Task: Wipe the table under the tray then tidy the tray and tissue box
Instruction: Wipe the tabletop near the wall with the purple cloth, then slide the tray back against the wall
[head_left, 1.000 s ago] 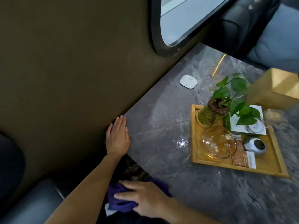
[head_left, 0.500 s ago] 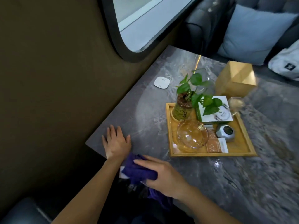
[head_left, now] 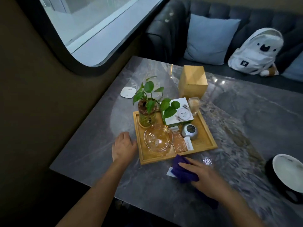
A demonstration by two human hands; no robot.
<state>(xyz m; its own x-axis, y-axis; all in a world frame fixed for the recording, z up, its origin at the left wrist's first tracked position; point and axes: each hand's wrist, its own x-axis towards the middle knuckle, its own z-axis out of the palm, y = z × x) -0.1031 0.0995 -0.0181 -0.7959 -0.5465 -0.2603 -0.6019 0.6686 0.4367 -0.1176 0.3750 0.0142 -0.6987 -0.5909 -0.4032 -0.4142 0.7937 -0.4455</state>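
Note:
A wooden tray sits in the middle of the grey marble table. It carries a potted green plant, a glass bowl, a white and green box, a small silver clock and paper packets. Behind the tray stands the gold tissue box. My left hand lies flat on the table with its fingers at the tray's left edge. My right hand presses a purple cloth onto the table just in front of the tray.
A white square pad lies near the wall on the left. A small glass stands at the tray's back right corner. A dark mug sits at the right edge. Behind the table, a sofa holds a blue cushion and a white backpack.
Both hands moved forward and right. The left hand went from the table's near corner to the tray's left edge. The right hand brought the purple cloth onto the table before the tray.

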